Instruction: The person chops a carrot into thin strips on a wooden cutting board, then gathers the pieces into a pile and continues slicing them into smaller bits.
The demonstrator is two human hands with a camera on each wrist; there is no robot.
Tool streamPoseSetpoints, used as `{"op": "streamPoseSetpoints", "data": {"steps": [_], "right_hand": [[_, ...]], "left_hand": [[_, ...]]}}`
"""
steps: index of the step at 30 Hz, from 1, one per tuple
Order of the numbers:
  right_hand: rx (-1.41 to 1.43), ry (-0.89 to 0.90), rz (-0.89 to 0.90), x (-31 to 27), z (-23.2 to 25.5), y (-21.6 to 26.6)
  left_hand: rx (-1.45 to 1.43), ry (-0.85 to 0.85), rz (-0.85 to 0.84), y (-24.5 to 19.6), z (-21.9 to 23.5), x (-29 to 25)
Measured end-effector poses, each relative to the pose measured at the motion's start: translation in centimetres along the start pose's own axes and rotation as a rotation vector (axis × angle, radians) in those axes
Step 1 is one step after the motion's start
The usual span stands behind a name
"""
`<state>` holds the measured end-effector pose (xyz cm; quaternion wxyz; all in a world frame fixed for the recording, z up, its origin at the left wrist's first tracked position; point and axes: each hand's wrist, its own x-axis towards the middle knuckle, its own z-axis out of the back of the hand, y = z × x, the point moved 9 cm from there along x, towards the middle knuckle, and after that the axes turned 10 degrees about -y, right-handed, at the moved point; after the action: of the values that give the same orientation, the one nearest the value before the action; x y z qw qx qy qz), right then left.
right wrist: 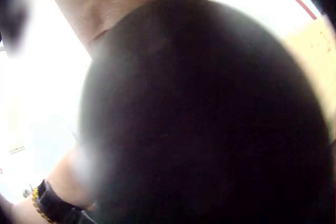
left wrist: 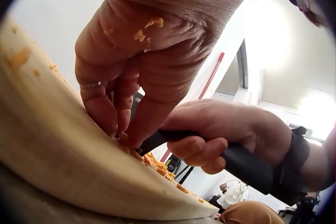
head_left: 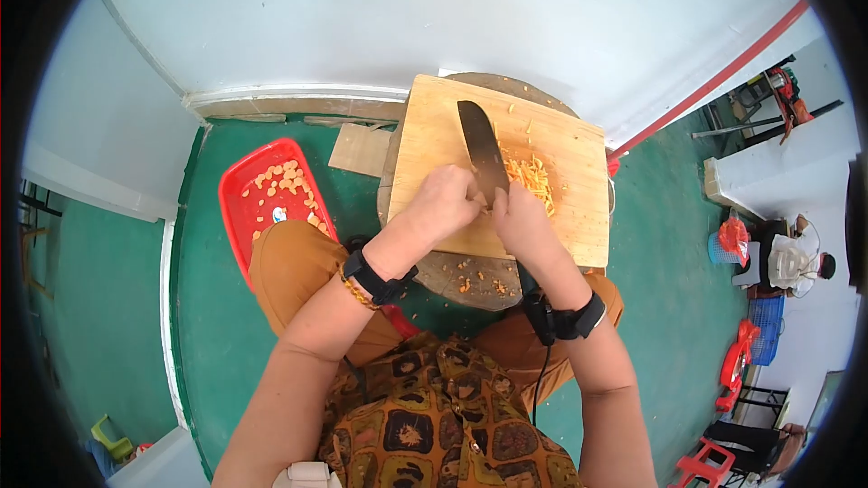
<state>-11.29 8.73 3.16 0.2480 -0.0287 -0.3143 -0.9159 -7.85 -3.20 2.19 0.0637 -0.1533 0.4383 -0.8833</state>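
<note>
Right hand [head_left: 524,224] clamps kitchen knife [head_left: 485,149] | left hand [head_left: 443,203] pinches orange slice [left wrist: 136,155] | advice: curl that grip back (steel sits close), cut evenly

green floor [head_left: 669,244] | pale wall [head_left: 407,18] | blue crate [head_left: 767,327] | red stool [head_left: 702,467], lower right

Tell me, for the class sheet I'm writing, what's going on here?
A person's right grip holds a broad knife by its black handle over a wooden board. The left grip curls over small orange slices beside the knife. Thin orange shreds lie on the board, and round pieces sit in a red tub to the left.
</note>
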Motion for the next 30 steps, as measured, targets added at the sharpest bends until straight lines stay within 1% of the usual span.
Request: {"op": "streamPoseSetpoints", "data": {"steps": [2,3,6,9,11,12,14,15,17,18,20,23,27,29,30], "right_hand": [[0.310,0.260,-0.449,-0.7,-0.6,-1.9],[0.373,0.255,-0.469,-1.0,-0.4,-2.1],[0.420,0.171,-0.510,-1.4,0.6,-2.3],[0.339,0.100,-0.420,-1.0,2.8,-0.8],[0.178,0.017,-0.254,-0.4,4.0,0.4],[0.097,-0.022,-0.170,-0.2,4.5,1.4],[0.069,-0.044,-0.114,-0.4,5.1,3.4],[0.056,-0.055,-0.084,-0.4,5.2,4.3],[-0.061,-0.024,-0.016,-0.8,3.2,4.1],[-0.120,-0.008,0.018,-1.0,2.2,3.8],[-0.134,0.036,0.008,-1.1,0.7,2.6],[-0.146,0.072,0.005,-0.8,0.3,2.7],[-0.091,0.027,-0.026,-0.2,1.4,1.6],[0.024,0.052,-0.197,-0.2,2.4,0.5],[0.080,0.059,-0.286,-0.3,2.9,-0.1]], "left_hand": [[-0.018,-0.021,0.027,0.3,-0.1,-0.2],[-0.037,-0.027,0.018,0.1,0.0,-0.2],[-0.047,-0.036,0.011,0.1,0.6,-0.3],[0.007,-0.016,0.016,0.1,0.9,-0.3],[0.027,-0.029,0.019,0.6,1.5,-0.4],[0.045,-0.070,-0.010,0.7,1.9,-0.3],[0.082,-0.156,-0.063,1.0,2.7,-0.4],[0.093,-0.141,-0.045,0.8,3.0,-0.4],[0.117,-0.113,-0.010,-0.1,3.6,-0.4],[0.093,-0.061,0.000,0.2,3.1,-0.4],[0.044,0.043,0.014,0.5,1.9,-0.4],[0.032,0.032,0.048,0.7,1.4,-0.7],[0.039,-0.060,-0.038,-0.1,1.7,-1.1],[0.064,-0.072,-0.065,-0.3,1.8,-1.3],[0.076,-0.107,-0.053,-0.3,2.1,-1.3]]}}
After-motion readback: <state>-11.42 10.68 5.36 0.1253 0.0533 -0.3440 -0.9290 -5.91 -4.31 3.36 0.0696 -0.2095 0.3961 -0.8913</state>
